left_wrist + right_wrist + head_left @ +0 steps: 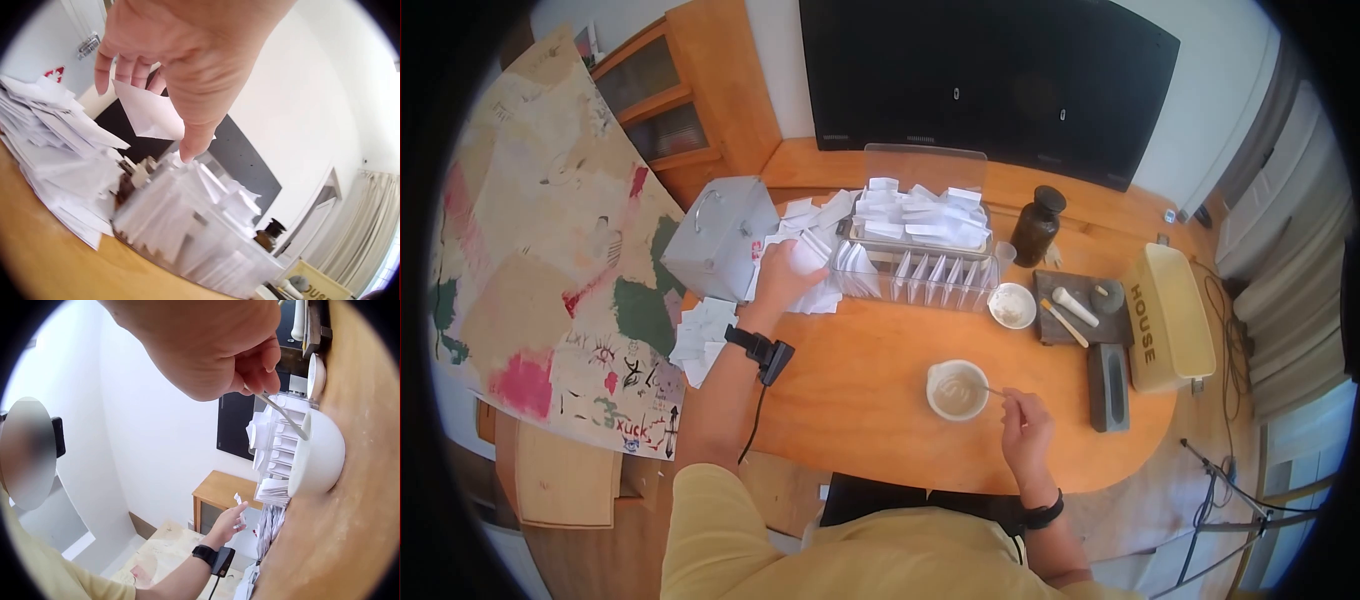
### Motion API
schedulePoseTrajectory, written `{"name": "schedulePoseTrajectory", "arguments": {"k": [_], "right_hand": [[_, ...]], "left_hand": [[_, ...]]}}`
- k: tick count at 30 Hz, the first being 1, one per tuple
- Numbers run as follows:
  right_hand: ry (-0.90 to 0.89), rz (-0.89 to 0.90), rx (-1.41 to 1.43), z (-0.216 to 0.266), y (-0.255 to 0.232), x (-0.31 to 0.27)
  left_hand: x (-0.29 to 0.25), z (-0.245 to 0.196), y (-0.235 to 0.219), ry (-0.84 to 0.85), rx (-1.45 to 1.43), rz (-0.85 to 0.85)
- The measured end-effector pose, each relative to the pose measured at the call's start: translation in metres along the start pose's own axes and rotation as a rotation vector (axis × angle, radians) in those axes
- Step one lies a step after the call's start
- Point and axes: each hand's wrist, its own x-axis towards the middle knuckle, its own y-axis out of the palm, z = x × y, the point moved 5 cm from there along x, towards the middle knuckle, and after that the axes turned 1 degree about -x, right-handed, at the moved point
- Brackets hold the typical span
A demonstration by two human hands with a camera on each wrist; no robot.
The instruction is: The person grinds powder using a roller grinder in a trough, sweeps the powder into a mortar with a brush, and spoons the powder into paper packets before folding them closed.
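My left hand (pixel 778 280) holds a white folded paper (pixel 149 112) between thumb and fingers, beside the left end of a clear plastic organizer (pixel 206 262). Folded white papers stand upright in the organizer's slots, and more papers (pixel 925 215) are heaped behind them. My right hand (pixel 1028 435) pinches the thin handle of a stirrer (pixel 284 417). Its lower end dips into a white bowl (pixel 326 456) near the front of the table, which contains a pale, creamy mixture (pixel 956 391).
Loose papers (pixel 703 335) lie around a silver metal case (pixel 718 235) at the left. At the right are a small white dish (pixel 1011 305), a dark bottle (pixel 1036 230), a slab (pixel 1055 325) with a pestle (pixel 1077 307), a grey trough (pixel 1109 390) and a yellow HOUSE bin (pixel 1175 310).
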Motion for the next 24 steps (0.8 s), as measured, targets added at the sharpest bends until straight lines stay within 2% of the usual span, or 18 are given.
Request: {"name": "schedulePoseTrajectory", "arguments": {"k": [2, 5, 6, 8, 11, 14, 20, 24], "right_hand": [[0.183, -0.038, 0.242, -0.022, 0.003, -0.001], [0.429, -0.012, 0.527, -0.021, 0.0, 0.006], [0.442, 0.0, 0.588, -0.017, -0.001, 0.008], [0.462, 0.023, 0.714, -0.008, 0.005, 0.015], [0.439, 0.061, 0.731, 0.008, 0.014, 0.022], [0.362, 0.046, 0.615, 0.014, 0.021, 0.024], [0.268, 0.002, 0.445, 0.006, 0.022, 0.02], [0.27, 0.031, 0.453, 0.004, 0.022, 0.019]], "left_hand": [[-0.02, -0.023, 0.0, 0.03, -0.089, 0.024], [-0.063, -0.068, 0.008, 0.13, -0.1, 0.066], [-0.078, -0.083, 0.011, 0.168, -0.111, 0.067], [-0.104, -0.11, 0.016, 0.246, -0.132, 0.065], [-0.135, -0.14, 0.027, 0.235, -0.177, 0.136], [-0.155, -0.157, 0.035, 0.267, -0.212, 0.171], [-0.168, -0.168, 0.039, 0.287, -0.202, 0.197], [-0.171, -0.167, 0.042, 0.306, -0.225, 0.183]]}}
